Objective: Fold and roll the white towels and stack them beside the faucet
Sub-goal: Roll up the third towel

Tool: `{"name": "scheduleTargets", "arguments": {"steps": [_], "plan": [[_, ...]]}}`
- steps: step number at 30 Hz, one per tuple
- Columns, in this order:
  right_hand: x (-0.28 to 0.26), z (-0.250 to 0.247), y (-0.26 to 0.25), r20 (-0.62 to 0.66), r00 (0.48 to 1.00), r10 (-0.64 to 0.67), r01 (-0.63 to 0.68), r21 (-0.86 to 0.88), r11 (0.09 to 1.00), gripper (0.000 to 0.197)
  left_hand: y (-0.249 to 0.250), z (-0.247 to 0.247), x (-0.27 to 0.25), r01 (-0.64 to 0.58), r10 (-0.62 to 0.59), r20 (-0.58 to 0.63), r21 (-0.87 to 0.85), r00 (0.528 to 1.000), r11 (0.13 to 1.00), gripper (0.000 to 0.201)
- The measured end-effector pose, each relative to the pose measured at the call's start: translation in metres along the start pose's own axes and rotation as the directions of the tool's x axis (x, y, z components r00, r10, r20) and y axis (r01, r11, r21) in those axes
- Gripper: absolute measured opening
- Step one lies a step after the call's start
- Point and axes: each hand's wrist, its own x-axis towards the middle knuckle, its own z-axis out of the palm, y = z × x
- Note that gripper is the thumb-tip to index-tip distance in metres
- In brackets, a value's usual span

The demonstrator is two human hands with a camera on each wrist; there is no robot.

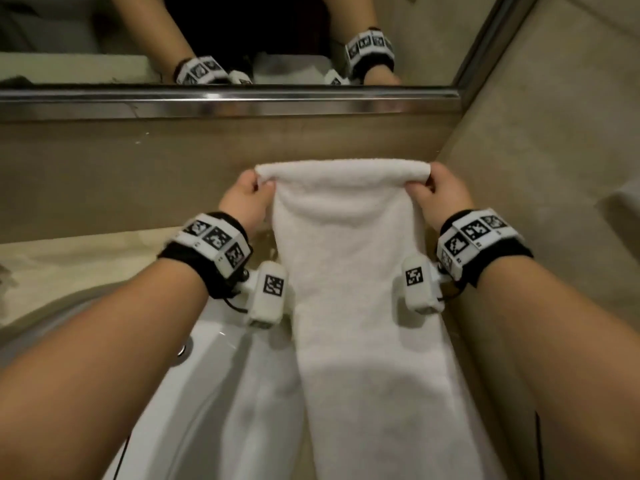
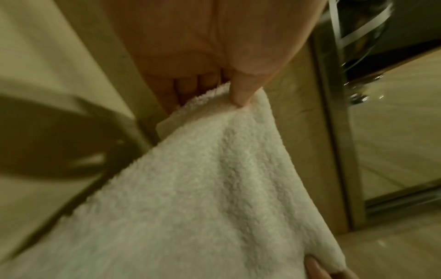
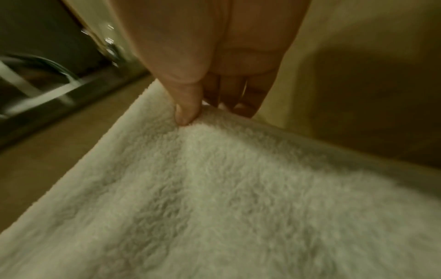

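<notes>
A long white towel [image 1: 349, 271], folded into a narrow strip, hangs from both hands in front of the wall below the mirror. Its lower part trails down over the sink edge toward me. My left hand [image 1: 247, 195] pinches the top left corner, thumb on the near face, as the left wrist view shows on the towel [image 2: 214, 188]. My right hand [image 1: 438, 192] pinches the top right corner of the towel [image 3: 238, 188] the same way. No faucet shows in the head view.
A white sink basin [image 1: 207, 375] lies below left, set in a beige stone counter [image 1: 69, 265]. A mirror with a metal frame [image 1: 225, 98] runs along the back. A beige side wall [image 1: 554, 133] stands close on the right.
</notes>
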Motion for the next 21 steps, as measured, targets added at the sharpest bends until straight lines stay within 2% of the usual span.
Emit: {"name": "scheduleTargets", "arguments": {"steps": [2, 5, 6, 8, 10, 12, 15, 18, 21], "plan": [[0.000, 0.021, 0.020, 0.038, 0.997, 0.068, -0.069, 0.018, 0.997, 0.028, -0.021, 0.011, 0.002, 0.044, -0.045, 0.010, 0.128, 0.999, 0.991, 0.035], [-0.003, 0.043, 0.045, 0.057, 0.985, 0.161, -0.164, 0.048, 0.985, 0.032, -0.046, 0.022, 0.000, 0.105, -0.119, 0.136, 0.108, 0.984, 0.989, 0.054], [-0.001, 0.048, 0.051, 0.087, 0.977, 0.193, -0.199, 0.071, 0.977, 0.037, -0.053, 0.024, 0.002, 0.093, -0.116, 0.147, 0.151, 0.982, 0.984, 0.058], [0.002, 0.053, 0.059, 0.174, 0.954, 0.246, -0.265, 0.098, 0.959, 0.048, -0.057, 0.027, 0.006, 0.030, -0.074, 0.134, 0.307, 0.988, 0.951, 0.054], [0.007, 0.053, 0.061, 0.218, 0.945, 0.245, -0.260, 0.043, 0.965, 0.047, -0.056, 0.027, 0.010, -0.018, -0.028, 0.124, 0.360, 0.992, 0.933, 0.044], [0.011, 0.053, 0.059, 0.193, 0.952, 0.237, -0.244, 0.011, 0.970, 0.036, -0.057, 0.025, 0.013, 0.010, -0.044, 0.124, 0.263, 0.991, 0.965, 0.037], [0.017, 0.051, 0.050, 0.132, 0.965, 0.225, -0.246, 0.180, 0.952, 0.022, -0.055, 0.019, 0.017, 0.075, -0.082, 0.084, 0.089, 0.993, 0.993, 0.038], [0.028, 0.054, 0.039, 0.069, 0.982, 0.173, -0.183, 0.183, 0.966, 0.025, -0.052, 0.011, 0.028, 0.028, -0.030, 0.013, 0.126, 0.999, 0.992, 0.038], [0.035, 0.058, 0.039, 0.067, 0.971, 0.231, -0.233, 0.025, 0.972, 0.031, -0.054, 0.010, 0.031, 0.009, -0.025, 0.062, 0.250, 0.998, 0.968, 0.038]]}}
